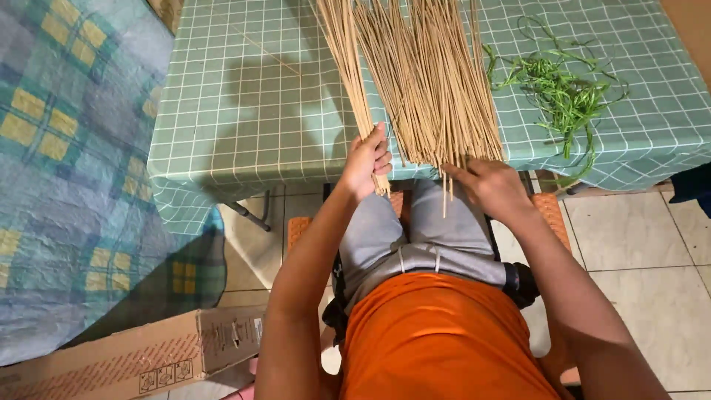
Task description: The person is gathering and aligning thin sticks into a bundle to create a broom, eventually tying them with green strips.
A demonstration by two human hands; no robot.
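Seated person at a table (244, 111) covered in a green checked cloth; left hand (366, 161) closed around a small bunch of sticks (349, 70), thin and tan, held at their near ends at the table edge; this bunch lies just left of a larger pile of sticks (437, 81) fanned across the cloth, ends overhanging the edge. Right hand (490, 185) rests at the pile's near ends, fingers curled among a few sticks, grip loose, exact hold cannot be told; green leaf strips (563, 92) lie right of the pile; cardboard box (141, 355) on floor, lower left.
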